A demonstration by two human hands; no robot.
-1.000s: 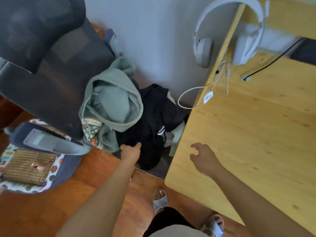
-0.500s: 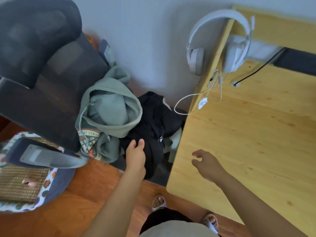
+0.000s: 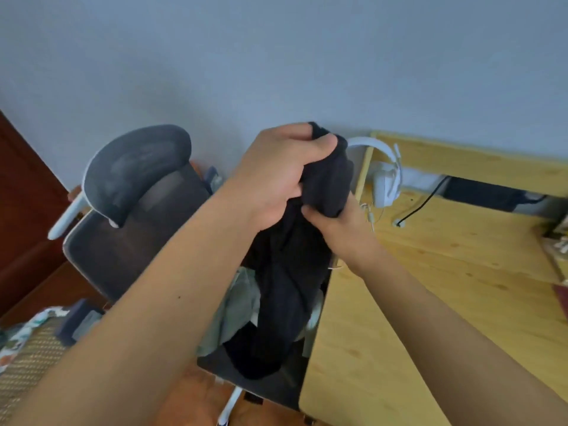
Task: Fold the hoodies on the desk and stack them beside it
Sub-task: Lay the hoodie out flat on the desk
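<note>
Both hands have changed a good deal since a second ago: my left hand (image 3: pixel 278 176), which was then reaching low into the heap on the chair, is now raised in front of the wall with its fingers clenched around the top of the black hoodie (image 3: pixel 289 278). My right hand (image 3: pixel 335 224), which was hovering spread and empty over the desk (image 3: pixel 430 287) edge, has come across and now pinches the same bunched cloth just below the left, thumb on the fabric. I see the black hoodie lifted off the pile and hanging in a long twisted fall from the two grips, its lower end reaching down to the chair seat (image 3: pixel 276 388), beside the desk rather than on it. The view has tipped upward too, so the chair's headrest (image 3: pixel 138 167) now shows whole. On the seat, the green hoodie (image 3: pixel 236 312) lies crumpled behind the hanging black one. White headphones (image 3: pixel 385 176) hang at the desk's far corner, partly hidden by the cloth.
</note>
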